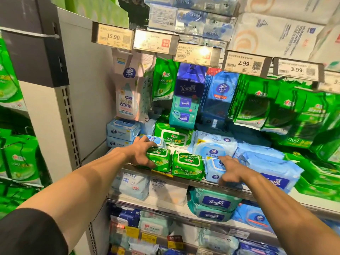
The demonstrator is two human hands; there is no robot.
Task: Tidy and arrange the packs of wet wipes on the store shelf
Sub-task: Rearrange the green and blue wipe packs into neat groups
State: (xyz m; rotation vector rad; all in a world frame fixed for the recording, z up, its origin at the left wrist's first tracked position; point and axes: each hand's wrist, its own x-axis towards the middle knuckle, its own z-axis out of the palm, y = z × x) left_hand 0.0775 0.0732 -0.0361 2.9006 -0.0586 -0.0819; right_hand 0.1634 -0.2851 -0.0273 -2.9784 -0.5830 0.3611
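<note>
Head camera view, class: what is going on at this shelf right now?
A person is tidying wet wipes on a store shelf. The left hand grips a green pack at the shelf's front edge. The right hand rests on a small blue pack. A second green pack sits between them, untouched.

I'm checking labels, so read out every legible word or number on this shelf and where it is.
"15.90": leftmost price tag
"2.99": price tag
"3.99": price tag
"Tempo": hanging blue pack
"Vinda": hanging pale pack
"WET WIPES": white pack
Other print: blurred.
</note>
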